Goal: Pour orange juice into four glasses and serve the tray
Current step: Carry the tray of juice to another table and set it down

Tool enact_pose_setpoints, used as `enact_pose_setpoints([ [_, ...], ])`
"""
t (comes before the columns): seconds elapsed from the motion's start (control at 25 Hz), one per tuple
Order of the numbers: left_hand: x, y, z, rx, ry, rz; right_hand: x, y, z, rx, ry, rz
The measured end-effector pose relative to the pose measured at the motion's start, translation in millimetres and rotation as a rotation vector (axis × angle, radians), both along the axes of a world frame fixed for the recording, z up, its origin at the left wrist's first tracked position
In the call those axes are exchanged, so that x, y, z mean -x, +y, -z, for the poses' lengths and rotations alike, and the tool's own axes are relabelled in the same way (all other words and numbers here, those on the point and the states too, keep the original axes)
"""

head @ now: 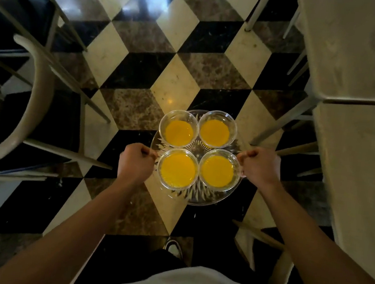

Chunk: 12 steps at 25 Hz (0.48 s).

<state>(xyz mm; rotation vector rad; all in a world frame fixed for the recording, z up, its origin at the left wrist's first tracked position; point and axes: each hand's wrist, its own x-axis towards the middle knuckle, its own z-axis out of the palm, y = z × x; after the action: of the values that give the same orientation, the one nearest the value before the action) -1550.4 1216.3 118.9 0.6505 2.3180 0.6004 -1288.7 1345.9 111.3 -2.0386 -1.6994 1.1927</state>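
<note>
A round cut-glass tray point(200, 197) is held level in the air above the floor. On it stand several clear glasses with orange juice, seen from above: two at the far side point(179, 128) point(216, 129) and two nearer me point(177, 168) point(219, 170). My left hand point(135, 162) is closed on the tray's left rim. At the right rim, my right hand point(260, 167) grips the tray in the same way. Both forearms reach forward from my body.
The floor point(143, 69) is a black, cream and brown cube pattern. Pale chairs point(32, 97) stand along the left. Two white tables point(369, 58) line the right side, with legs reaching toward the tray. Another chair back point(281, 273) is at lower right.
</note>
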Motion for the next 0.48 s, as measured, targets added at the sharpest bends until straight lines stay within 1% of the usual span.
enact_pose_setpoints([
  [0.16, 4, 55, -11, -0.023, 0.020, -0.070, 11, 66, -8, -0.032, -0.020, -0.093],
  [0.32, 12, 104, -10, -0.029, -0.009, -0.103, 21, 123, -10, -0.045, 0.000, -0.118],
  [0.48, 25, 154, -11, -0.016, -0.003, -0.110, 32, 173, -10, -0.035, -0.039, -0.148],
])
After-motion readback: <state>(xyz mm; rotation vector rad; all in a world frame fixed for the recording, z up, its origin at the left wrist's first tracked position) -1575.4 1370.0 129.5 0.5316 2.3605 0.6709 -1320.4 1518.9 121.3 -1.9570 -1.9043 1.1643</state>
